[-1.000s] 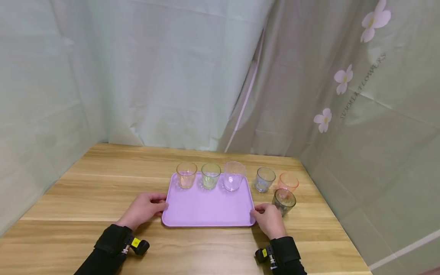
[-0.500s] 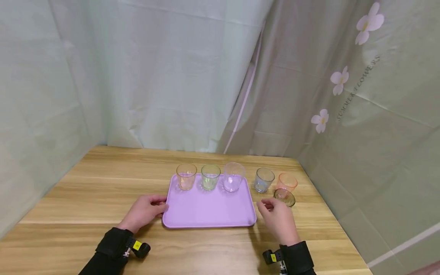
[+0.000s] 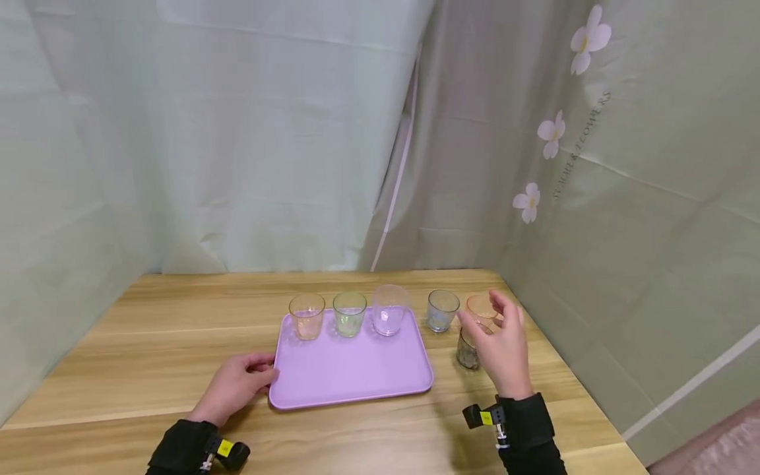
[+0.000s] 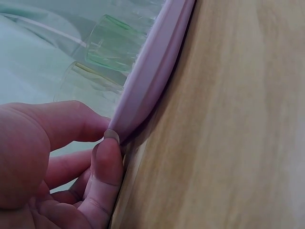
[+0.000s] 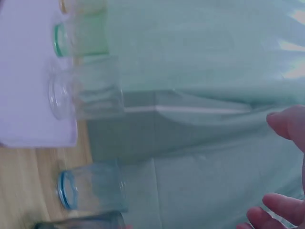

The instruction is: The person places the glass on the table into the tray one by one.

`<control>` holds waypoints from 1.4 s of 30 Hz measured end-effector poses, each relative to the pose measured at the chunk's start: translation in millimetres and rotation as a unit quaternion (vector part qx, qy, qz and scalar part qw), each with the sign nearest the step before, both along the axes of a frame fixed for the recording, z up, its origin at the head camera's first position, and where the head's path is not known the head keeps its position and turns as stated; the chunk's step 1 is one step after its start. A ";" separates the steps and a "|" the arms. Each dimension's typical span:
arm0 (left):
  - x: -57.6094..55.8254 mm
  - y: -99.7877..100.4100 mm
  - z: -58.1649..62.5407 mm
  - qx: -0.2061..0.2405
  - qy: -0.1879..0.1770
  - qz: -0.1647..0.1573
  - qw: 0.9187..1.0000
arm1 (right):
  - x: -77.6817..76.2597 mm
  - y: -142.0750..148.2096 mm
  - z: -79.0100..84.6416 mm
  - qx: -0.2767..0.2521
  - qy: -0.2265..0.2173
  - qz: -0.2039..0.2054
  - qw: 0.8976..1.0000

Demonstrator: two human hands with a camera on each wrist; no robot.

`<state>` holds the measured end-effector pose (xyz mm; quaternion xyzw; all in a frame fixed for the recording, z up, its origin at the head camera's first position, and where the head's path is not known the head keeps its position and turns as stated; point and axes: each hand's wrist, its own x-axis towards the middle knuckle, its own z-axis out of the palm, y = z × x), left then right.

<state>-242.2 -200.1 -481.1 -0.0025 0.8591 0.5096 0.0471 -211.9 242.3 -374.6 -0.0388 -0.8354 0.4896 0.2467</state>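
Since a second ago, the person's right hand [image 3: 501, 346] has left the tray's right edge and risen toward the glasses at the right. Its thumb and fingers are spread apart with nothing between them, in front of a dark glass [image 3: 468, 351] that it partly hides; whether it touches that glass I can't tell. The left hand [image 3: 234, 386] pinches the left rim of the tray [image 3: 350, 369], thumb and forefinger together near its near corner.

One lilac tray lies flat on the wooden table [image 3: 356, 442], in the middle. I count six glasses, three on the tray and three off it. Those on the tray stand upright in a row along its far side: one amber glass [image 3: 307, 318] at left, one green glass [image 3: 349, 315] in the middle, one clear glass [image 3: 390, 311] at right. Right of the tray, on the wood, are one bluish glass [image 3: 442, 311], one orange glass [image 3: 482, 305] farther right, partly behind the fingers, and the dark one nearer.

Two black cuffs, left [image 3: 183, 443] and right [image 3: 524, 422], circle the wrists. Pale curtains [image 3: 285, 132] hang beyond the table; three printed flowers [image 3: 526, 202] climb the right side.
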 end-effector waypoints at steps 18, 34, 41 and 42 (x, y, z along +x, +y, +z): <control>1.5 -1.4 2.8 0.010 -0.004 0.003 1.000 | -13.7 33.4 -27.6 -0.033 -0.110 -0.033 0.993; 3.6 -0.4 -0.4 0.006 -0.004 0.008 1.000 | -24.3 41.4 -80.8 -0.089 -0.158 0.010 0.983; 3.6 -1.1 1.5 0.006 -0.005 0.006 1.000 | -28.7 38.6 -91.1 -0.141 -0.148 0.040 0.978; 3.6 -1.0 1.9 0.006 -0.005 0.004 1.000 | -28.9 38.7 -92.5 -0.144 -0.147 0.042 0.978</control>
